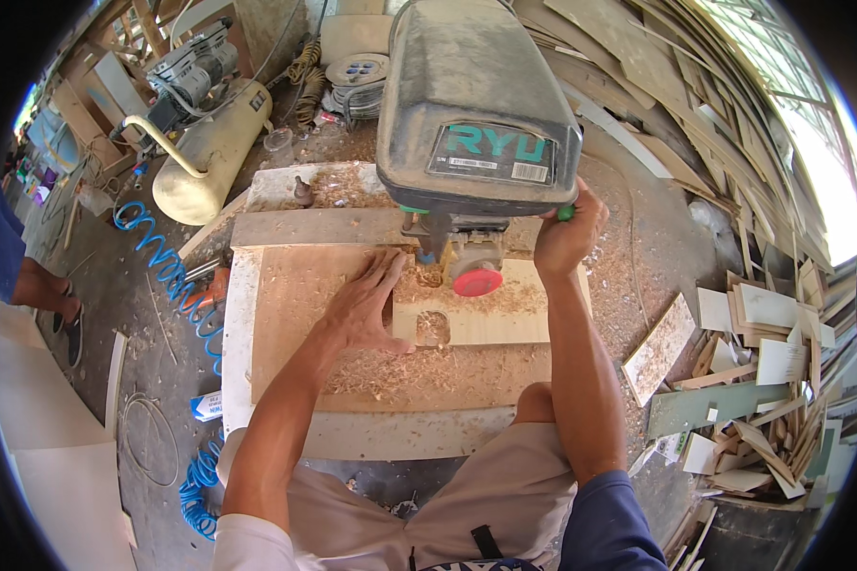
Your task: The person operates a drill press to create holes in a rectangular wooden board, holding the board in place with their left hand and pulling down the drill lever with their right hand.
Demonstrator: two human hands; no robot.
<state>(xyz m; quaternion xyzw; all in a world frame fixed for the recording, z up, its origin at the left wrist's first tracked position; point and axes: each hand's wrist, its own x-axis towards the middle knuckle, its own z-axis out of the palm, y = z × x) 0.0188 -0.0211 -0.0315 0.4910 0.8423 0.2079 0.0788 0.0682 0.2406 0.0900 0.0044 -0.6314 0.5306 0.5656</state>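
A grey bench drill press (476, 95) with a dusty motor housing stands in front of me. My right hand (571, 228) is closed around its green-tipped feed handle (567, 213), on the right side. Below the housing a round red cap (477, 282) hides part of the drilling area. A pale wooden board (505, 325) lies on the work surface, with a rounded square cutout (433, 329) near its left end. My left hand (369, 303) rests on the board's left end, fingers stretched forward and thumb apart. Curly shavings (381, 373) lie around the board.
A beige air compressor (214, 157) stands at the far left, with a coiled blue hose (167, 262) beside the table. Wood offcuts (762, 381) are heaped on the right. Long boards (676, 86) lean at the back right. Another person's leg (43, 285) shows at left.
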